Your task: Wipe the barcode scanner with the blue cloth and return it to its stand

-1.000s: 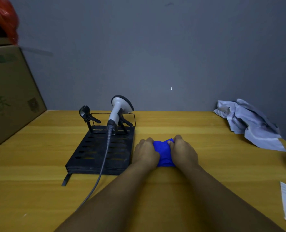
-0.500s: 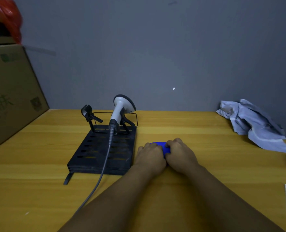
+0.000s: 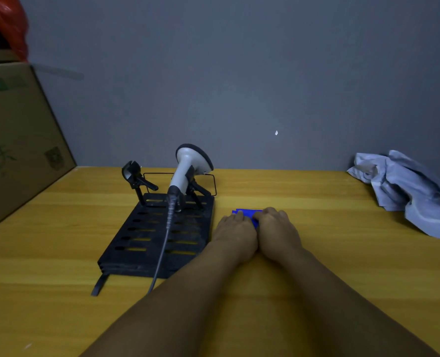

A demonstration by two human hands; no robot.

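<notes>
The white barcode scanner (image 3: 186, 167) sits upright in a clip at the back of its black slotted stand (image 3: 146, 243), its grey cable (image 3: 163, 243) trailing down over the stand. Just right of the stand, my left hand (image 3: 235, 231) and my right hand (image 3: 278, 228) lie side by side on the wooden table, pressed down on the blue cloth (image 3: 248, 213). Only a small strip of the cloth shows past my fingertips; the rest is hidden under both hands.
A large cardboard box (image 3: 15, 140) stands at the left with a red bag (image 3: 10, 24) on top. A crumpled pale grey cloth (image 3: 409, 191) lies at the back right. A grey wall runs along the table's far edge. A second black clip (image 3: 133, 176) stands on the stand's back left.
My hands have drawn together over the blue cloth, folding it smaller; much less of it shows now. The scanner and stand have not moved.
</notes>
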